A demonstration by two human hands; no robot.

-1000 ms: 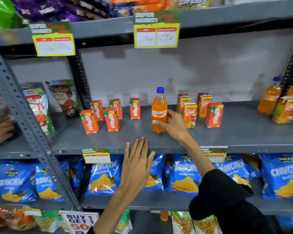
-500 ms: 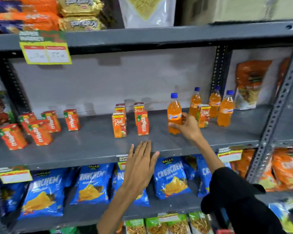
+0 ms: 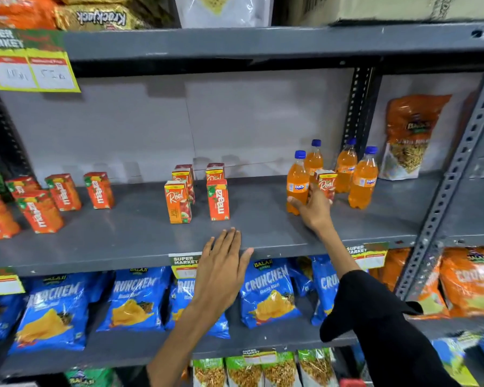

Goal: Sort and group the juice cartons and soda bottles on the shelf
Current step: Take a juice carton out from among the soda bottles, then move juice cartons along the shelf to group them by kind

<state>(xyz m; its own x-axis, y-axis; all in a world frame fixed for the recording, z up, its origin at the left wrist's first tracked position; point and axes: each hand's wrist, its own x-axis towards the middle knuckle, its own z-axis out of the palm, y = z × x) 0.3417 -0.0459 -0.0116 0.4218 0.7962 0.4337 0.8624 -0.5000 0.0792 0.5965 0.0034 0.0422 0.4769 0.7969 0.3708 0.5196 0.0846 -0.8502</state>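
Observation:
My right hand (image 3: 315,209) grips an orange Fanta bottle (image 3: 297,183) that stands on the grey shelf (image 3: 263,227), beside three more Fanta bottles (image 3: 363,178) at the right. A Real juice carton (image 3: 327,183) stands just behind my fingers, among the bottles. In the middle of the shelf are several Real cartons (image 3: 178,202) and one Maaza carton (image 3: 218,199). Several Maaza cartons (image 3: 63,192) are grouped at the left. My left hand (image 3: 221,272) hovers flat and empty at the shelf's front edge, fingers apart.
Blue Crunchem snack bags (image 3: 268,294) fill the shelf below, with orange bags (image 3: 470,277) to the right. A perforated upright post (image 3: 456,174) bounds the shelf on the right, with a snack pouch (image 3: 411,135) behind it. Price tags (image 3: 30,68) hang from shelf edges.
My right hand has carried the Fanta bottle from the shelf's middle to the right, next to the other bottles. The view has swung right. My left hand stayed at the shelf edge.

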